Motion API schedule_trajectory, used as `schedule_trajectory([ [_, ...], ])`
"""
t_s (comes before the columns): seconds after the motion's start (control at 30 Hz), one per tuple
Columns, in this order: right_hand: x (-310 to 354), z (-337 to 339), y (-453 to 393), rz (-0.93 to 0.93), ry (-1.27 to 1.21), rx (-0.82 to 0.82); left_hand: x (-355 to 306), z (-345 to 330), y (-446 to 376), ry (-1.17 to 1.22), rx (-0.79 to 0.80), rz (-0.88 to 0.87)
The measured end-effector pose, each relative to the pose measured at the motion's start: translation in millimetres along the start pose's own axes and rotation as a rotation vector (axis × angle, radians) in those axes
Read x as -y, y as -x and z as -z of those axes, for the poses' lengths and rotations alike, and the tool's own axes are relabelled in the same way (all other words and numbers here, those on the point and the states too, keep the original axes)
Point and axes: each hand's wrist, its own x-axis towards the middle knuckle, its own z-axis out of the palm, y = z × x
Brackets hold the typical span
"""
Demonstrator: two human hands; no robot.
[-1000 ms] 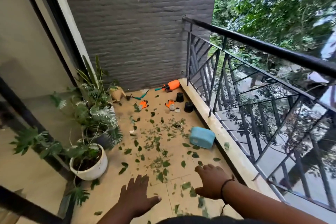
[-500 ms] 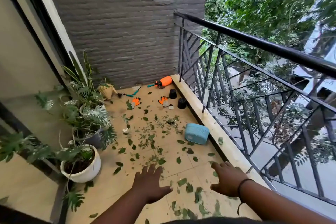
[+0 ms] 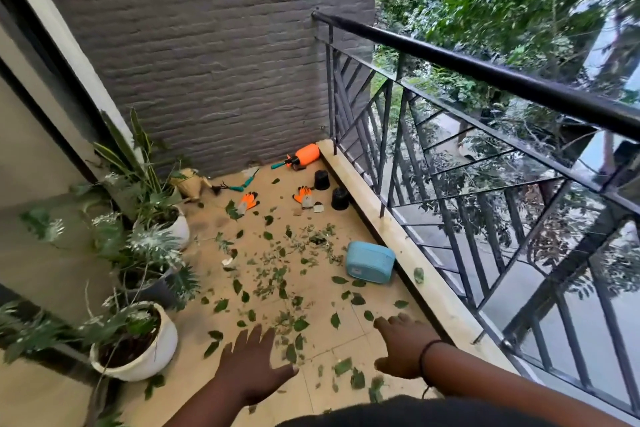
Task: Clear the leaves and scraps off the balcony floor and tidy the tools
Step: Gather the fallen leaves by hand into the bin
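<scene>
We hold our left hand (image 3: 251, 369) and right hand (image 3: 403, 347) out with fingers spread, gripping nothing, above the balcony floor (image 3: 346, 350), where green leaves (image 3: 277, 274) lie scattered beside a blue container (image 3: 370, 262).

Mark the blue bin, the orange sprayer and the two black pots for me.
blue bin (image 3: 370, 262): head view, its side wall.
orange sprayer (image 3: 306, 151): head view, orange tank.
black pots (image 3: 321, 179): head view, farther pot's side.

Green leaves (image 3: 277, 274) and scraps lie scattered over the tan balcony floor (image 3: 346, 350). Far off lie two orange gloves (image 3: 248, 202), a teal hand fork (image 3: 233, 186) and an orange sprayer (image 3: 304, 153) on its side.
</scene>
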Motion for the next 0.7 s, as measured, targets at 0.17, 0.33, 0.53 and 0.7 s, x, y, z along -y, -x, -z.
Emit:
schedule_trajectory([
  [0.17, -36.9, 19.1, -27.2, -0.013, -0.015, 0.004, -38.0, 23.6, -21.9, 0.003, -0.023, -0.015],
  [0.33, -55.7, 38.9, -50.1, -0.015, -0.049, -0.003, -60.8, 40.4, -35.8, 0.019, -0.037, -0.043],
  [0.53, -49.7, 46.2, -76.5, -0.023, -0.076, 0.008, -41.0, 54.5, -65.1, 0.02, 0.021, -0.064],
  [0.7, -29.4, 67.5, -113.7, -0.049, -0.047, -0.006, -2.1, 76.2, -103.2, 0.039, 0.033, -0.08],
])
